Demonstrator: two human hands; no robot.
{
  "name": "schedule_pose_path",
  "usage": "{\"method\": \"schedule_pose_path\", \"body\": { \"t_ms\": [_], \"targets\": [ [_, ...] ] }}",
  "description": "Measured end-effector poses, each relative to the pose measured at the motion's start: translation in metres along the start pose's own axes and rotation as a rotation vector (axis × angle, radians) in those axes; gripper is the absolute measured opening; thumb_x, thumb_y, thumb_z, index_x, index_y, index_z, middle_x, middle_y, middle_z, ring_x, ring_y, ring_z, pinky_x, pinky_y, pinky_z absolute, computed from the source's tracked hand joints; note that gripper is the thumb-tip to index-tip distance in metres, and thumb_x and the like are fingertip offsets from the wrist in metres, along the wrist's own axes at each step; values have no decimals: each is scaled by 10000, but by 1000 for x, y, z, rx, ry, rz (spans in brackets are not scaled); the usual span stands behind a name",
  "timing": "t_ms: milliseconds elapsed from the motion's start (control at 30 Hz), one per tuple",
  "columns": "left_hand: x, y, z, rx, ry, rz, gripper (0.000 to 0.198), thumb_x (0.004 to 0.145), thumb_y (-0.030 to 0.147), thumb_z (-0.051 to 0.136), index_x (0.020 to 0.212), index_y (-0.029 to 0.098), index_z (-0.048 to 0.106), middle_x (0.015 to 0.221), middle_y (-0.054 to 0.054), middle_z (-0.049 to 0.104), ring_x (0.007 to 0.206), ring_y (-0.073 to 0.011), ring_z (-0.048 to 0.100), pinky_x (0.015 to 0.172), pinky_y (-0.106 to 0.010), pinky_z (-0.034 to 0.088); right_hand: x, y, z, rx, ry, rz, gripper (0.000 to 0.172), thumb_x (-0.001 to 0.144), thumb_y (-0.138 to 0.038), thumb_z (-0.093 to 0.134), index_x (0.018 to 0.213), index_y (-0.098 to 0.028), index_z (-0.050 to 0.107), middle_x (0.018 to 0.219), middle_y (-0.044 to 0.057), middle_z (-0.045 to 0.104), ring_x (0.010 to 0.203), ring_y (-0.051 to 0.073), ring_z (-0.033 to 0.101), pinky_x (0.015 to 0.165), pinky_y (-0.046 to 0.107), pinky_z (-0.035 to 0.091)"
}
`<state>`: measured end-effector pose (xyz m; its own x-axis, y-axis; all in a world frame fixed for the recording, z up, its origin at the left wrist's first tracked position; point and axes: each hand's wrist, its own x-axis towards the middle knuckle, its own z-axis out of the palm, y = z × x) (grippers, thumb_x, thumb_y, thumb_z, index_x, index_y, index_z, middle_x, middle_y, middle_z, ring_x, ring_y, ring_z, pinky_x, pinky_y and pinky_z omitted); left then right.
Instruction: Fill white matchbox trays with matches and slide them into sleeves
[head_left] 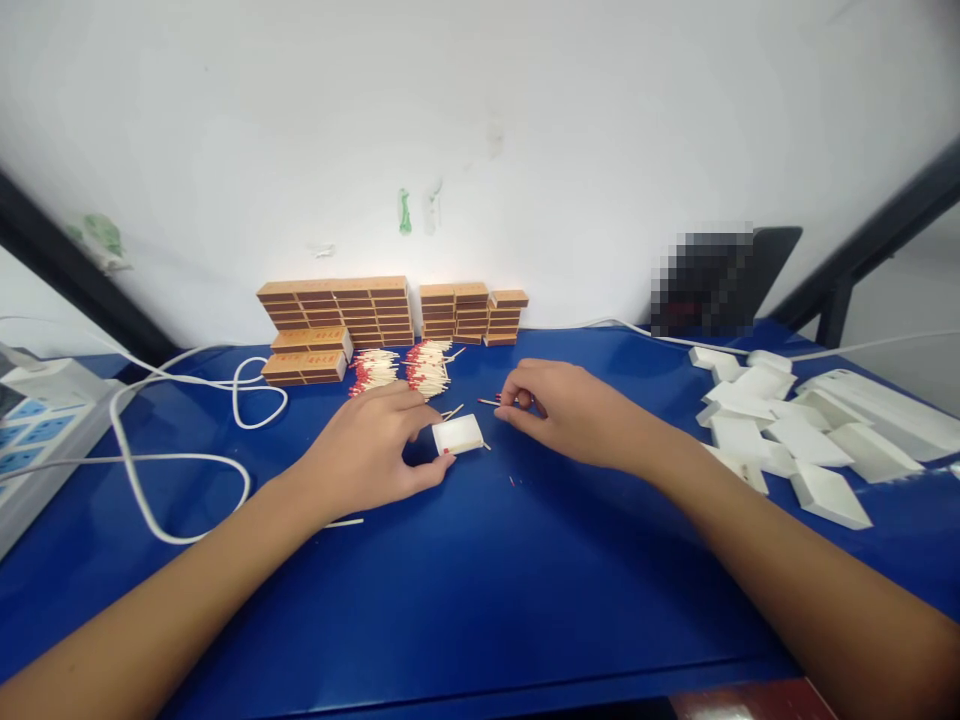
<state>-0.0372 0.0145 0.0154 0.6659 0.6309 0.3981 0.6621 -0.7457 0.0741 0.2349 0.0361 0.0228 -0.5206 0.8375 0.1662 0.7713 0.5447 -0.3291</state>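
My left hand grips a small white matchbox tray between thumb and fingers, near the middle of the blue table. A red match head shows at the tray's near edge, and loose matchsticks lie beside it. To the right of the tray, my right hand pinches a match with a dark red head; other red heads show under its curled fingers. Behind my left hand lie two piles of red-tipped matches, a left pile and a right pile.
Stacked matchboxes stand against the wall, with shorter stacks beside them. White empty trays are heaped at the right. A white cable loops at the left near a power strip. A dark tablet-like object leans at the back right.
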Motion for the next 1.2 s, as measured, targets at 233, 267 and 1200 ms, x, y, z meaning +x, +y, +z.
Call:
{"method": "schedule_pose_path", "body": {
  "t_ms": [233, 267, 1200],
  "targets": [
    [-1, -14, -14, 85, 67, -81, 252, 878, 404, 723, 980, 179, 776, 815, -55, 709, 789, -227, 656, 690, -352, 481, -1, -24, 17, 96, -89, 7, 163, 981, -307, 707, 863, -202, 666, 914, 32, 683, 784, 165, 587, 707, 306, 398],
    [-1, -15, -14, 88, 69, -85, 261, 880, 407, 724, 993, 179, 778, 820, -57, 712, 789, -227, 659, 684, -349, 478, -1, -25, 18, 92, -102, 17, 164, 993, -293, 685, 858, -203, 661, 918, 33, 683, 773, 162, 582, 699, 305, 393],
    [-1, -4, -2, -32, -62, -6, 235, 919, 424, 762, 962, 195, 789, 800, -32, 693, 757, -193, 640, 647, -321, 434, 7, -2, 12, -26, -41, 101, 137, 1053, -178, 566, 949, -194, 653, 1057, 81, 680, 890, 198, 638, 752, 307, 425]
  ]
}}
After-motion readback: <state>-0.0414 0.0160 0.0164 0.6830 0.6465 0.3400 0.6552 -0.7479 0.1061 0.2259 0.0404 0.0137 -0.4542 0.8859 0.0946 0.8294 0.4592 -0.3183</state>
